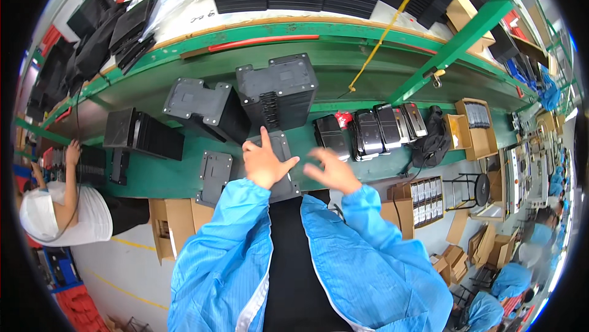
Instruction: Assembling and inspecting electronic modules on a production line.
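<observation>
My left hand [265, 163] lies over a dark grey plastic panel [284, 144] at the near edge of the green bench, its thumb and index finger spread. Whether it presses on the panel or hovers cannot be told. To the right, my right hand [336, 172] is held in the air with its fingers apart and nothing in it. A similar grey panel [215, 175] lies just left of my left hand. Behind my hands stand two tall stacks of such panels, one on the left [202, 102] and one straight ahead [276, 77].
Black panels [144, 135] stand at the left, near another person [67, 212]. On the right are black cases [368, 132], a black bag [434, 138] and cardboard boxes [478, 126]. A yellow cord [386, 31] hangs down before the green shelf frame [454, 46].
</observation>
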